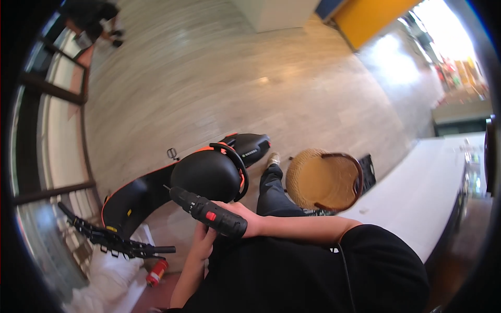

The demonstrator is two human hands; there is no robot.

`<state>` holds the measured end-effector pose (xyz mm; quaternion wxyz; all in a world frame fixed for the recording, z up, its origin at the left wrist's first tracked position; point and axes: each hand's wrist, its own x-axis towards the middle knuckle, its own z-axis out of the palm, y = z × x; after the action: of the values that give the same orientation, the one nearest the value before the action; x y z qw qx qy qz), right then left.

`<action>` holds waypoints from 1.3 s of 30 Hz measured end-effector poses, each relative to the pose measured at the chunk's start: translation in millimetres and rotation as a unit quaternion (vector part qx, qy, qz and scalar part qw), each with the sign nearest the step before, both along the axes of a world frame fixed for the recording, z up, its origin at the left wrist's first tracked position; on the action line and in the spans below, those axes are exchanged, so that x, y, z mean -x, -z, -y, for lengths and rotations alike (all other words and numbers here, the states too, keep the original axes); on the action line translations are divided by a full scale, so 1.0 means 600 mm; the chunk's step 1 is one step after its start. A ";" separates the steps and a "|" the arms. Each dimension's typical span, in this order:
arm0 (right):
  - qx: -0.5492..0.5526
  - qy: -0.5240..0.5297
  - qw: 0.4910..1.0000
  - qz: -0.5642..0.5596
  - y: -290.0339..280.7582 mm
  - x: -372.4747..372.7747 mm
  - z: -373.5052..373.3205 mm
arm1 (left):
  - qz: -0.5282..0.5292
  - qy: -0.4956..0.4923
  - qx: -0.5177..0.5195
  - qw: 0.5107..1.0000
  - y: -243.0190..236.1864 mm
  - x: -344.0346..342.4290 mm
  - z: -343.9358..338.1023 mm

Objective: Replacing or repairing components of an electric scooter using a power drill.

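A black cordless drill (200, 205) with a red button on its body is in my right hand (245, 215). Its thin bit points up and left, over the black seat (206, 176) of a bike-like machine with orange trim. My right hand closes around the drill's grip, mostly behind the drill body. Just below the drill is my left hand (205, 233), close against its underside. The drill hides the left fingers, so I cannot tell whether they grip anything.
The machine's black handlebar (117, 242) stands at the left, near a red canister (157, 273) and white sheeting (107, 276). A tan round-seated chair (318, 180) is beside my leg. A white table (412, 182) extends to the right. Another person (94, 21) is at the far left.
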<state>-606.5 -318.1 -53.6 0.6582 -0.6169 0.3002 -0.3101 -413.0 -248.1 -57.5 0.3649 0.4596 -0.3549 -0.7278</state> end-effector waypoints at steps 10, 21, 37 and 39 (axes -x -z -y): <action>0.156 -0.100 0.980 0.080 -0.009 0.141 0.200 | 0.064 -0.285 0.057 0.955 -0.067 0.257 0.139; 0.195 -0.256 0.947 0.004 -0.010 0.229 0.270 | -0.032 -0.264 0.141 0.953 -0.008 0.308 0.164; 0.029 -0.456 0.889 -0.009 0.060 0.186 0.528 | 0.013 -0.578 0.023 0.815 0.005 0.416 0.368; -0.162 -0.501 0.846 -0.082 0.010 0.157 0.551 | 0.023 -0.663 -0.002 0.748 -0.065 0.424 0.412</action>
<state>-700.4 -648.8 -59.3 0.7878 -0.5911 0.0492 0.1663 -667.3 -495.5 -18.4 0.7468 0.5965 0.0322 -0.2924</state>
